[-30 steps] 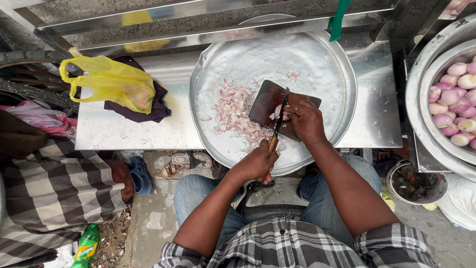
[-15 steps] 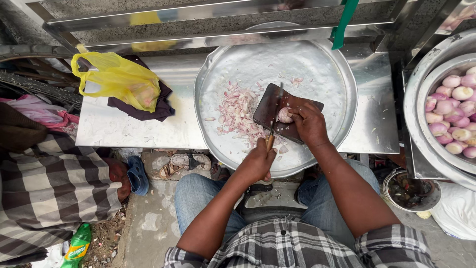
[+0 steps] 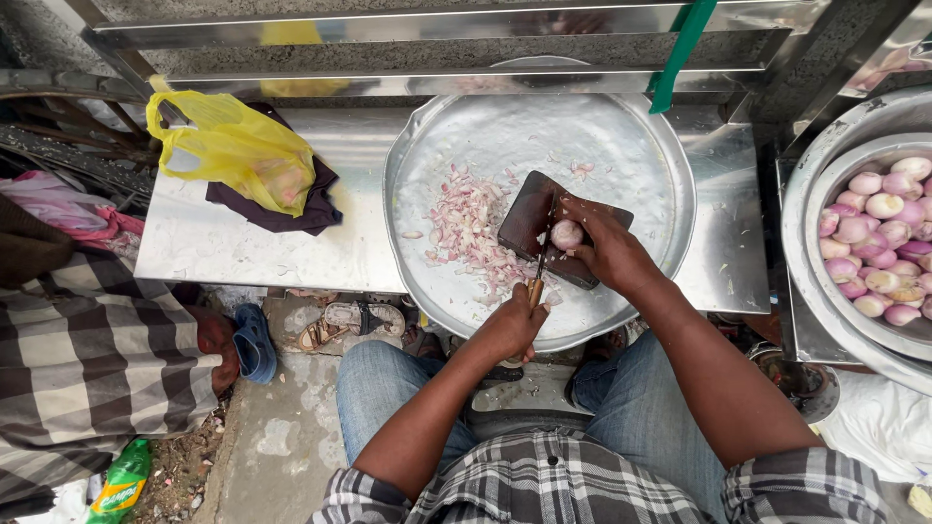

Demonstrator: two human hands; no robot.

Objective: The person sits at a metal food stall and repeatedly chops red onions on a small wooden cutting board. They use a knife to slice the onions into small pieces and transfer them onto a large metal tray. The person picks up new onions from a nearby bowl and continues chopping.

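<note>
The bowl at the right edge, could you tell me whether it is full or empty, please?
Well filled, not empty: the steel bowl holds a heap of peeled pink-white onions across its visible part. The frame cuts off the rest.

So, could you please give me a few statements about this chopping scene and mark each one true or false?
1. The left hand holds a knife. True.
2. The right hand rests flat on the bare counter. False: it steadies an onion on the dark chopping board.
3. Chopped onion pieces lie in the round metal tray. True.
4. The yellow plastic bag lies inside the tray. False: it sits on the counter to the tray's left.
</note>
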